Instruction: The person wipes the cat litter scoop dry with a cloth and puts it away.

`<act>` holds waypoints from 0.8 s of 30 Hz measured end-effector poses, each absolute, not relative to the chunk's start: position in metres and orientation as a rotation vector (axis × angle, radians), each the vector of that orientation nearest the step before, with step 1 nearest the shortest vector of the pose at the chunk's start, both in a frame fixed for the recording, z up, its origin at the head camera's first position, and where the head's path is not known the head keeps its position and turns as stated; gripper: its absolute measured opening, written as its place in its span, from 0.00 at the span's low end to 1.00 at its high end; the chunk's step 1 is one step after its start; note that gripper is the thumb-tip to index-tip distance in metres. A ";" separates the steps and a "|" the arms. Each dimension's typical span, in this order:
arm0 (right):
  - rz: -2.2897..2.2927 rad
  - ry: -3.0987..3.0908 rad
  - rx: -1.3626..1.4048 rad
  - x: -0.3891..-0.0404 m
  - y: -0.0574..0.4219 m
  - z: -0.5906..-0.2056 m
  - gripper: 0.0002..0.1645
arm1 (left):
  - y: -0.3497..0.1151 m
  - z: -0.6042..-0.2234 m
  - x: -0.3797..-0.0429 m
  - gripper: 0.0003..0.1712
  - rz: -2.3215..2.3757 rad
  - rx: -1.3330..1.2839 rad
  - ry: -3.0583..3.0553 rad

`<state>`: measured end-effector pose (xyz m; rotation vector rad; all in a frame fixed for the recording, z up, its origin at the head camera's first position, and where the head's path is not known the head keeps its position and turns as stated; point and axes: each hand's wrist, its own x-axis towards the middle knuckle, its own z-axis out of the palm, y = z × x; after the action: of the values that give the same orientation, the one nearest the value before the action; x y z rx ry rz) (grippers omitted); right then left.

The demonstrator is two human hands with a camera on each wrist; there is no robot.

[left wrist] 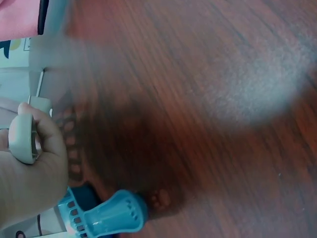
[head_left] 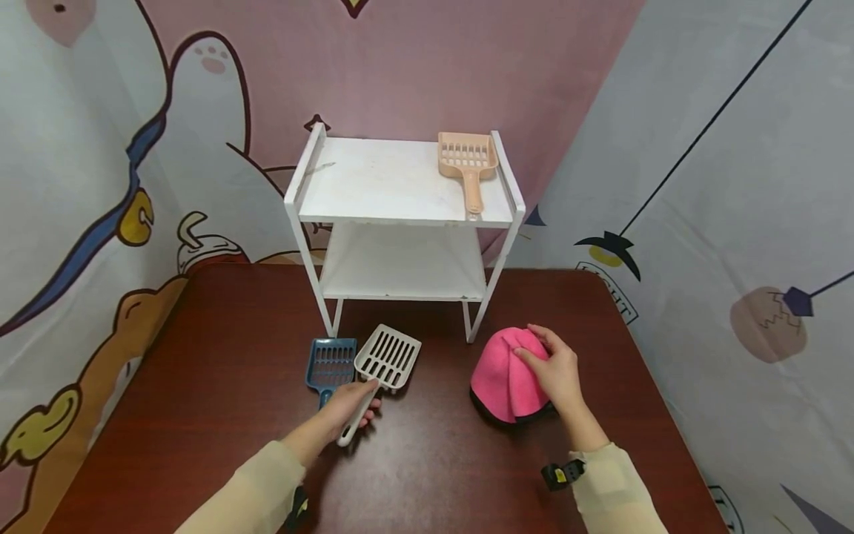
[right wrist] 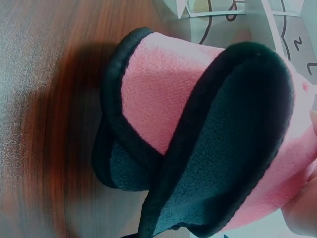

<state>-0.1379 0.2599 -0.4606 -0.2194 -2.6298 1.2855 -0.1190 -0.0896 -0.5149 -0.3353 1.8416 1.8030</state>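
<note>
My left hand [head_left: 347, 408] grips the handle of a pale grey slotted litter scoop [head_left: 388, 356], its head pointing away from me. Beside it, to the left, lies a dark blue litter scoop [head_left: 331, 360] on the table, its handle partly hidden by my hand. The left wrist view shows the grey scoop's handle end [left wrist: 21, 139] in my fist, with the blue scoop [left wrist: 116, 213] nearby. My right hand [head_left: 560, 371] pinches the top of a pink cloth [head_left: 503, 371] with black edging. In the right wrist view the cloth [right wrist: 161, 84] hangs in folds, showing a dark underside.
A white two-tier shelf [head_left: 400, 293] stands at the back of the brown table [head_left: 427, 475]. On its upper tier, at the right, rests a beige litter scoop [head_left: 468, 167]. Printed cartoon curtains [head_left: 400, 67] enclose the table at the back and sides.
</note>
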 end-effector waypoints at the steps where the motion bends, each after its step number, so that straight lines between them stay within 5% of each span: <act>1: 1.295 -2.619 -0.222 -0.138 0.260 -0.461 0.26 | -0.091 -0.513 -0.119 0.30 1.800 -0.303 1.844; 9: 1.250 -2.578 -0.205 -0.137 0.258 -0.460 0.20 | -0.102 -0.494 -0.122 0.33 1.682 -0.069 1.862; 18: 1.276 -2.537 -0.210 -0.137 0.259 -0.460 0.22 | -0.109 -0.482 -0.129 0.22 1.622 0.074 1.843; 24: 1.310 -2.545 -0.229 -0.136 0.259 -0.459 0.21 | -0.116 -0.481 -0.130 0.23 1.571 0.213 1.795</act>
<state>-0.1359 0.2585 -0.4593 -0.2291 -2.5454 1.3101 -0.1298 -0.1157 -0.4810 0.2132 1.7946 1.5707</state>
